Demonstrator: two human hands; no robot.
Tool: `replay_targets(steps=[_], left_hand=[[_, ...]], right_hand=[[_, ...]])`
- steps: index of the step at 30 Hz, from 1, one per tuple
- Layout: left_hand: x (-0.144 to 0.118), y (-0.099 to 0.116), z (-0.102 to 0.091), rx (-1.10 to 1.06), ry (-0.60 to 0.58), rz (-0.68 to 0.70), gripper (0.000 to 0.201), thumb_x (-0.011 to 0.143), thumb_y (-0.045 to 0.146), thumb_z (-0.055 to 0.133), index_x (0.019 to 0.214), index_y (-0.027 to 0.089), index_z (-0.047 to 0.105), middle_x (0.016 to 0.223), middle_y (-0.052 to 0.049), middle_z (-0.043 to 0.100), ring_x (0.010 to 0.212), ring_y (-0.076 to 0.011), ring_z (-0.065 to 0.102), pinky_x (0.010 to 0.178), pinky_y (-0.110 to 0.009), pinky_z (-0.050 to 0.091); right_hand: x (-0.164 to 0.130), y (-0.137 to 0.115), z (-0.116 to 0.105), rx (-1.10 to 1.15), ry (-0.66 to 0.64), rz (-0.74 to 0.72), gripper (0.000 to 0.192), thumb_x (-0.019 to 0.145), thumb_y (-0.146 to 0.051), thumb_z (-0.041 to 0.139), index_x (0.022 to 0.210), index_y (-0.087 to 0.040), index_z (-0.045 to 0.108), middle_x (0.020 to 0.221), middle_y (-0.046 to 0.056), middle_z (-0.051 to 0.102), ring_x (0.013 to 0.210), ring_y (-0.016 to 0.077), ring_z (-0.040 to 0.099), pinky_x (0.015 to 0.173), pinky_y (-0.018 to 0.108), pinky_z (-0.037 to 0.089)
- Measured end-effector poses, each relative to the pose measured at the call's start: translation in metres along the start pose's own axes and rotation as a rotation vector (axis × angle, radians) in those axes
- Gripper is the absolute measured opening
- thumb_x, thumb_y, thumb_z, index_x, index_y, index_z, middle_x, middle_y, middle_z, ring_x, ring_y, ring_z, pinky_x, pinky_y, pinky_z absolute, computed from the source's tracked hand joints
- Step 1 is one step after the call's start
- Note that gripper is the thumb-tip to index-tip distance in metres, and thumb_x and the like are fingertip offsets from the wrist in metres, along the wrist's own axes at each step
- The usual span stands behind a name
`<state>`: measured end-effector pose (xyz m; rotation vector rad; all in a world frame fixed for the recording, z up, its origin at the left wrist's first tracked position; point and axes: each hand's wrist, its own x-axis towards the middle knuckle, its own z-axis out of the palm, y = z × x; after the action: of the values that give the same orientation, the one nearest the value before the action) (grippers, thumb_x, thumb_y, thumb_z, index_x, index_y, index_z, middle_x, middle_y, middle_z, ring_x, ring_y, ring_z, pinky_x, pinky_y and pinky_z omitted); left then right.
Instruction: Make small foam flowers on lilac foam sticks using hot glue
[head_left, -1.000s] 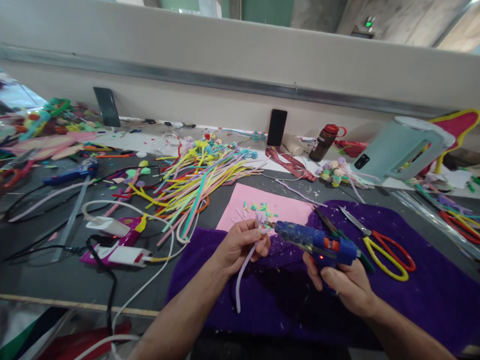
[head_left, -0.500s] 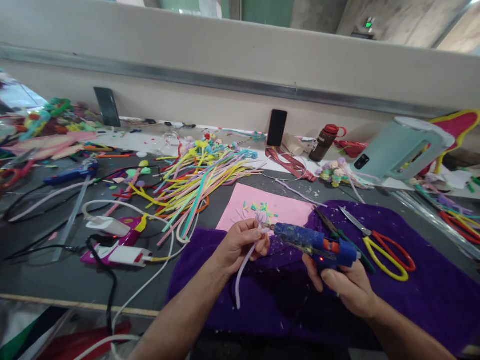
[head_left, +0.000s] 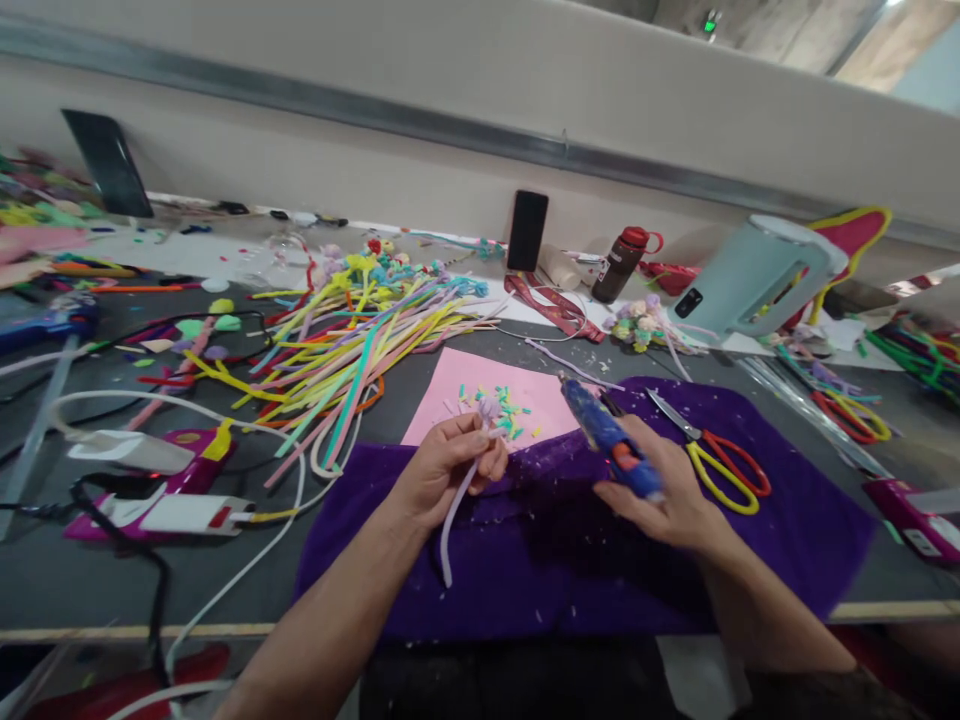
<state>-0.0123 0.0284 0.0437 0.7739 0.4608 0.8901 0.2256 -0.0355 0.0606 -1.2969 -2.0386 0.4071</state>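
Note:
Between the fingertips of my left hand point(head_left: 450, 465) is a lilac pipe-cleaner flower point(head_left: 489, 408), its fuzzy stem point(head_left: 451, 530) hanging down below. My right hand point(head_left: 667, 490) is wrapped round a blue hot glue gun point(head_left: 609, 435), whose nozzle points up and away, apart from the flower. Under both hands lies a purple cloth point(head_left: 465, 610). Just beyond the flower, a pink sheet point(head_left: 435, 395) carries small green and yellow clippings point(head_left: 514, 410). Scissors point(head_left: 712, 450) with red and yellow handles rest on the cloth to the right of the glue gun.
A heap of colourful pipe cleaners point(head_left: 360, 345) spreads at centre left. Power strips point(head_left: 172, 480) and cables lie at the left. Along the back stand a phone point(head_left: 527, 230), a brown bottle point(head_left: 621, 270) and a pale green kettle point(head_left: 765, 275). Another glue gun point(head_left: 52, 325) lies far left.
The glue gun has come away from the flower, and its nozzle has swung from pointing left to pointing up and away. My left hand still pinches the flower. The view has shifted right.

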Motion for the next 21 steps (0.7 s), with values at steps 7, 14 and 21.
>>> replay_targets(steps=[7,14,21], left_hand=[[-0.002,0.003,0.002,0.031,-0.061,0.009,0.023,0.067,0.026,0.065,0.058,0.012,0.050,0.048,-0.001,0.052,0.038,-0.0065,0.042,0.035,-0.019,0.024],[-0.004,0.004,0.002,0.014,-0.056,0.002,0.025,0.069,0.026,0.065,0.056,0.013,0.047,0.048,-0.001,0.052,0.040,-0.0069,0.043,0.035,-0.019,0.022],[-0.004,0.004,0.002,0.003,-0.057,-0.016,0.024,0.068,0.026,0.065,0.058,0.012,0.048,0.050,-0.002,0.055,0.038,-0.0060,0.042,0.035,-0.019,0.023]], right_hand=[[0.016,0.027,0.034,-0.551,-0.210,0.156,0.045,0.081,-0.040,0.048,0.120,-0.016,0.045,0.103,0.011,0.056,0.089,0.0247,0.058,0.071,0.033,0.046],[0.013,0.047,0.037,-0.561,-0.168,0.184,0.045,0.082,-0.041,0.049,0.120,-0.016,0.046,0.104,0.011,0.054,0.091,0.0230,0.057,0.074,0.033,0.047],[0.011,0.045,0.038,-0.586,-0.203,0.164,0.044,0.082,-0.041,0.049,0.119,-0.018,0.048,0.101,0.010,0.056,0.090,0.0229,0.058,0.074,0.033,0.047]])
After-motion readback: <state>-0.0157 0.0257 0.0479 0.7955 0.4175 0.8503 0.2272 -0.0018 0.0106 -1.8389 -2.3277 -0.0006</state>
